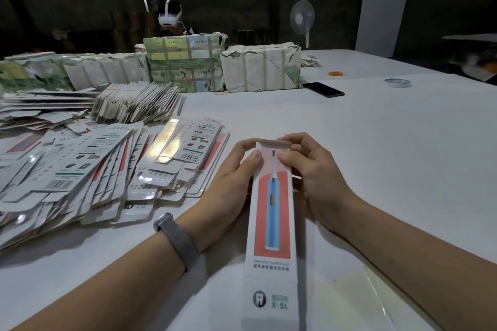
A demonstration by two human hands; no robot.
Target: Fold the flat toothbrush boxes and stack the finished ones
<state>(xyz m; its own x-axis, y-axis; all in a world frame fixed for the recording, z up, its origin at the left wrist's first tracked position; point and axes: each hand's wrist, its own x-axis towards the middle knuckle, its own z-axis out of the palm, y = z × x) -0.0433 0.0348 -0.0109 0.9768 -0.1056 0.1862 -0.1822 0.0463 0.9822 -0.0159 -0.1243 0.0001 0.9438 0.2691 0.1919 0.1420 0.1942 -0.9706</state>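
A dim workroom with dark walls, and a wide white bench (376, 142) before us. We hold one toothbrush box (271, 223) lengthwise over the near edge, its far end raised between our hands. Our left hand (231, 169) curls around the box's left side, thumb pressed on the face near the top; our right hand (314, 169) grips the right side, fingers pinching just below the small end flap (275, 144), which stands folded up. The box face shows a blue electric toothbrush on a red panel, a line of Chinese characters beneath it, and an upside-down tooth logo with "X·SL". We cannot see whether anything is inside. A grey wristband (176, 239) sits on our left wrist. To the left sprawls a heap of flat boxes (107, 166), barcodes showing, with bundled flats (134, 105) behind. Paper-wrapped, taped bales (261, 67) line the far side, near a black phone (324, 89), a tape roll (397, 82), and a standing fan (302, 19).
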